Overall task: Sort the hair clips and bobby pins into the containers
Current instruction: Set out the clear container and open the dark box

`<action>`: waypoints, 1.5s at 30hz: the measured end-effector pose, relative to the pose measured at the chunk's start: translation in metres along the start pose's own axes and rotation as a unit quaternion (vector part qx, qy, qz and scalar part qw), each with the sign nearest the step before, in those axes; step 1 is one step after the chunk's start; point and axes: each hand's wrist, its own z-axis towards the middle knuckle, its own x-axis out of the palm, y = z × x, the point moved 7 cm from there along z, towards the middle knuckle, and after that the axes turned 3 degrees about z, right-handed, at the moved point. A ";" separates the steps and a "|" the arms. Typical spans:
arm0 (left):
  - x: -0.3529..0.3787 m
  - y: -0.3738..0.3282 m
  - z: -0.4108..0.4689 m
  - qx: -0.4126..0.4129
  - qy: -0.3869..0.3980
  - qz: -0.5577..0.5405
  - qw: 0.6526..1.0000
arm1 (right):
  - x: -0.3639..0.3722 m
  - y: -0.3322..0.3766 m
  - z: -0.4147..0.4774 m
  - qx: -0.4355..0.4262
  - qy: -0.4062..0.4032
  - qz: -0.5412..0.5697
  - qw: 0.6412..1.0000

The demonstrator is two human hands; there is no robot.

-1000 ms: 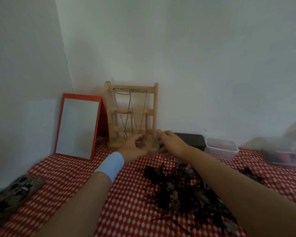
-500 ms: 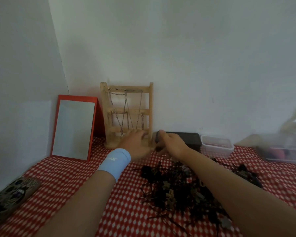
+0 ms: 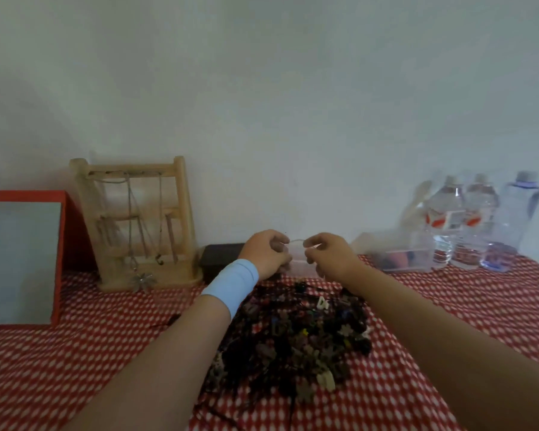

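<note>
A dark pile of hair clips and bobby pins (image 3: pixel 299 334) lies on the red checked cloth between my forearms. Just behind it, near the wall, stands a small clear container (image 3: pixel 297 251). My left hand (image 3: pixel 266 253), with a light blue wristband, grips the container's left edge with curled fingers. On the other side, my right hand (image 3: pixel 327 253) pinches its right edge. A black box (image 3: pixel 220 256) sits directly left of my left hand. What the clear container holds is hidden by my hands.
A wooden jewellery rack (image 3: pixel 137 225) with hanging chains stands at the back left, beside a red-framed mirror (image 3: pixel 19 259). At the back right are a clear plastic box (image 3: pixel 402 255) holding coloured items and three water bottles (image 3: pixel 479 225). The wall runs close behind everything.
Both hands have moved right, from in front of the wooden rack and black box to the small clear container, and now hold its edges. The view has swung right, bringing the bottles into sight.
</note>
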 end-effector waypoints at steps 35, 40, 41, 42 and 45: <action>-0.079 0.078 0.016 0.066 0.044 0.517 0.852 | 0.110 0.036 0.034 -0.249 0.079 -0.455 0.851; -0.079 0.078 0.022 0.088 0.029 0.569 0.817 | 0.117 0.035 0.041 -0.276 0.099 -0.496 0.817; -0.080 0.077 0.021 0.094 0.026 0.578 0.810 | 0.119 0.036 0.041 -0.280 0.107 -0.506 0.809; -0.079 0.077 0.021 0.102 0.025 0.585 0.804 | 0.122 0.037 0.040 -0.285 0.112 -0.516 0.800; -0.075 0.077 0.019 0.128 0.027 0.606 0.785 | 0.126 0.040 0.038 -0.296 0.118 -0.530 0.786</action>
